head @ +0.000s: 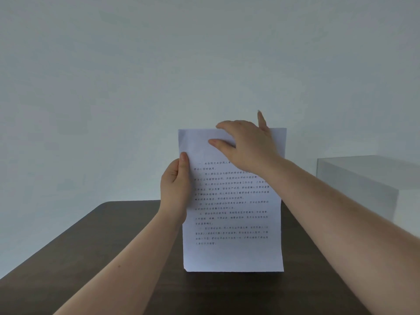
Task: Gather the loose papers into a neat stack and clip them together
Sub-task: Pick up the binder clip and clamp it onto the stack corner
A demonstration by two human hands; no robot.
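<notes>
A stack of white printed papers (231, 223) stands upright on its bottom edge on the dark wooden table (102, 246). My left hand (173, 187) grips the stack's left edge, thumb on the front sheet. My right hand (244, 142) lies over the top edge with fingers spread, thumb on the front and fingertips curling behind the sheets. No clip is in sight.
A pale grey box (363, 185) stands at the right, beyond the table's far corner. A plain light wall fills the background. The table's far edge runs just behind the papers.
</notes>
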